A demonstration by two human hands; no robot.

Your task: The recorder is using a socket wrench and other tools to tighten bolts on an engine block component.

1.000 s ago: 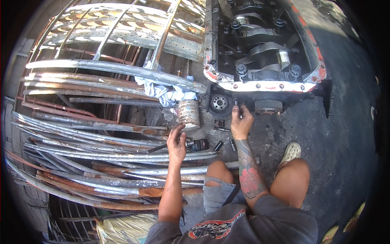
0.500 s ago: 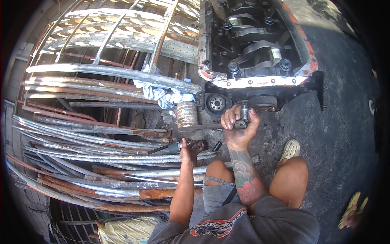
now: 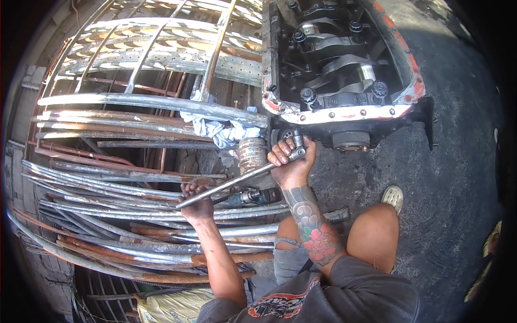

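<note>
You have two hands showing, with one long-handled wrench and one socket. You face one engine block, where you can count at least five big bolt heads and four small holes. Around you are one can, one drill, one heap of cloth and one sack. One of your shoes shows, plus two sandals. You see well over a dozen pipes, too overlapped to count exactly.

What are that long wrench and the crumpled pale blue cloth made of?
The long wrench looks like bare metal, probably steel: smooth, grey, with bright glints. The pale blue cloth seems thin, matte fabric, perhaps cotton, judging by its soft folds.
</note>
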